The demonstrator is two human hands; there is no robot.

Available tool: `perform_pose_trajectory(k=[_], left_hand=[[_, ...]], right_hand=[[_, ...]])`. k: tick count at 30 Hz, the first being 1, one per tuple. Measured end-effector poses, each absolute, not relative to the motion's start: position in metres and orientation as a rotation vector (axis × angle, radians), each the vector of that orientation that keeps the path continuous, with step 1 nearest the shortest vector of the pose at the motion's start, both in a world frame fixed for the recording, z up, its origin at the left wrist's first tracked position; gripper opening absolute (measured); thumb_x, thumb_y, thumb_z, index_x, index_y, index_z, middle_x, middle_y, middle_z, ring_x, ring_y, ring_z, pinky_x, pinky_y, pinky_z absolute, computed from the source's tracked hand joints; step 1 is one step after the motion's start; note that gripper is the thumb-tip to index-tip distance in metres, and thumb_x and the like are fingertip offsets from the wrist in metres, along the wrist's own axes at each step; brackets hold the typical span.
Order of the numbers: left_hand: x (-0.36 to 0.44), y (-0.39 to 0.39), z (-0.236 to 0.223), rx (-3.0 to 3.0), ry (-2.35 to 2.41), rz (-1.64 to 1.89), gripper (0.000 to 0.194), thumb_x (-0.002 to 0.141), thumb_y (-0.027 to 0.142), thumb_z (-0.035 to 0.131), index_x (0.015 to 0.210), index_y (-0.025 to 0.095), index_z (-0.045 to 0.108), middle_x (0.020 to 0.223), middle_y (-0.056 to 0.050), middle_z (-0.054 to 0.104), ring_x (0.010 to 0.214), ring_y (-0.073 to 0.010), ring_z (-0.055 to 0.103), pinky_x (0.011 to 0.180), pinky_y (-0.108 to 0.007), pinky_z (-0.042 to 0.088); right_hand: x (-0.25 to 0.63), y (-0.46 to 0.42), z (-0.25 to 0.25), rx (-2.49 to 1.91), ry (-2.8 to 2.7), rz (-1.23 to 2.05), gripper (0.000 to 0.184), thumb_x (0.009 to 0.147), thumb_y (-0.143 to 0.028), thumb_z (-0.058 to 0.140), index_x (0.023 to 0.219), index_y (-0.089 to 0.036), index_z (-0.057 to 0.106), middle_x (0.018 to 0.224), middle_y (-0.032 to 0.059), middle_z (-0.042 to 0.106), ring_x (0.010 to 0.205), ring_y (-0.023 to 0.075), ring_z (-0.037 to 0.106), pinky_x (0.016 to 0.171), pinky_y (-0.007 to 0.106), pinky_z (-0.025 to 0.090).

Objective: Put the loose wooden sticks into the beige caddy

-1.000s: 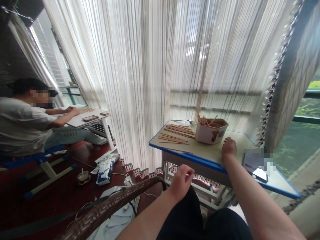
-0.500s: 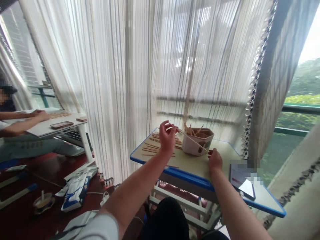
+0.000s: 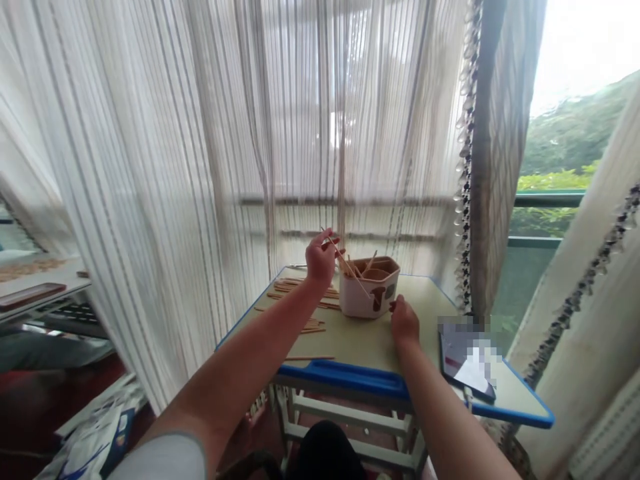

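Where pinched between fingertips of the left hand (image 3: 321, 259), note the thin stick (image 3: 350, 268), slanting down in front of the box (image 3: 356, 300) on the table (image 3: 360, 340). Observe other sticks (image 3: 371, 261) inside the box. At its right side, locate the right hand (image 3: 404, 321) with bent fingers; cannot tell whether gripping or touching anything. Find loose sticks (image 3: 314, 330) lying flat to the left, a tablet (image 3: 453, 353) farther right, a striped curtain (image 3: 300, 133) behind.
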State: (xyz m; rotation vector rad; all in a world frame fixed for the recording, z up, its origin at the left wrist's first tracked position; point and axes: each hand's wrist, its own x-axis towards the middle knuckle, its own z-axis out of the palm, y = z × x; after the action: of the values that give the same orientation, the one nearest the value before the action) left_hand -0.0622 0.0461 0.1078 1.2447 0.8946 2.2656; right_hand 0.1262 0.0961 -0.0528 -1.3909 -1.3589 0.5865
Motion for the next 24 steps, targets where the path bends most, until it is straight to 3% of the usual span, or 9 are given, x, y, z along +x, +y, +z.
perform_pose_trajectory(k=[9, 13, 16, 20, 24], left_hand=[[-0.07, 0.042, 0.109, 1.321, 0.984, 2.291, 0.029, 0.076, 0.015, 0.057, 0.105, 0.014, 0.06, 0.103, -0.007, 0.06, 0.08, -0.014, 0.066, 0.057, -0.024, 0.059], [-0.077, 0.036, 0.108, 1.561, 1.287, 2.295, 0.029, 0.08, 0.027, 0.058, 0.107, 0.017, 0.063, 0.099, -0.007, 0.063, 0.064, -0.0099, 0.063, 0.049, -0.019, 0.052], [-0.083, 0.033, 0.108, 1.765, 1.615, 2.198, 0.027, 0.084, 0.034, 0.055, 0.102, 0.018, 0.067, 0.088, -0.005, 0.066, 0.053, -0.0079, 0.058, 0.053, -0.021, 0.048], [-0.089, 0.03, 0.106, 1.917, 1.87, 1.961, 0.028, 0.085, 0.037, 0.052, 0.094, 0.018, 0.071, 0.074, -0.005, 0.068, 0.063, -0.0135, 0.061, 0.062, -0.023, 0.045], [-0.093, 0.027, 0.098, 1.953, 1.903, 1.842, 0.028, 0.084, 0.036, 0.054, 0.091, 0.016, 0.072, 0.073, -0.005, 0.07, 0.066, -0.0149, 0.06, 0.065, -0.024, 0.043]], right_hand=[[0.124, 0.087, -0.045, -1.415, -1.38, 0.558, 0.052, 0.089, -0.052, 0.019, 0.075, -0.021, 0.058, 0.079, 0.0081, 0.067, 0.078, 0.0221, 0.06, 0.069, 0.032, 0.04], [0.124, 0.088, -0.045, -1.424, -1.389, 0.552, 0.052, 0.089, -0.052, 0.019, 0.074, -0.022, 0.058, 0.079, 0.0083, 0.066, 0.079, 0.0221, 0.06, 0.07, 0.032, 0.041], [0.125, 0.089, -0.046, -1.426, -1.396, 0.557, 0.051, 0.089, -0.052, 0.019, 0.073, -0.022, 0.058, 0.079, 0.0089, 0.066, 0.079, 0.0225, 0.06, 0.069, 0.033, 0.041], [0.126, 0.089, -0.047, -1.427, -1.398, 0.586, 0.051, 0.089, -0.053, 0.02, 0.073, -0.022, 0.057, 0.08, 0.0097, 0.067, 0.078, 0.0234, 0.061, 0.068, 0.033, 0.04], [0.126, 0.09, -0.048, -1.424, -1.398, 0.602, 0.052, 0.088, -0.054, 0.02, 0.074, -0.022, 0.058, 0.081, 0.0097, 0.067, 0.08, 0.0239, 0.061, 0.069, 0.034, 0.04]])
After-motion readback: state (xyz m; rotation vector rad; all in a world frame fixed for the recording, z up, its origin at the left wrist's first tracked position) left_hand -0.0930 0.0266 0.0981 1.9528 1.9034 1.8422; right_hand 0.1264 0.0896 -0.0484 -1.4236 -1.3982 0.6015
